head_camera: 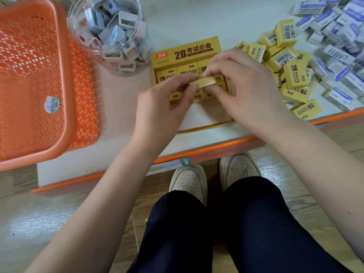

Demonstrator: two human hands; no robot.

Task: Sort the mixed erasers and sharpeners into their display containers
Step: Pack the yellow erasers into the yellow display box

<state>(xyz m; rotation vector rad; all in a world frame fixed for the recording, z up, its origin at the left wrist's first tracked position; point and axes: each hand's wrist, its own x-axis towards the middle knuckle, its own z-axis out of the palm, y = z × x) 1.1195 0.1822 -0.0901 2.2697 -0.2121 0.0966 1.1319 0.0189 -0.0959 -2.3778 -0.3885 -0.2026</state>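
both hands pinching yellow eraser over display box; box partly filling; yellow pile, white erasers remaining loose

Orange perforated basket on the table at left, round sticker inside it, green arrow label on the orange edge, cream shoes and dark trousers on the wooden floor.

Bare white tabletop is left at twelve o'clock, between a clear plastic jar and heaped yellow block erasers.
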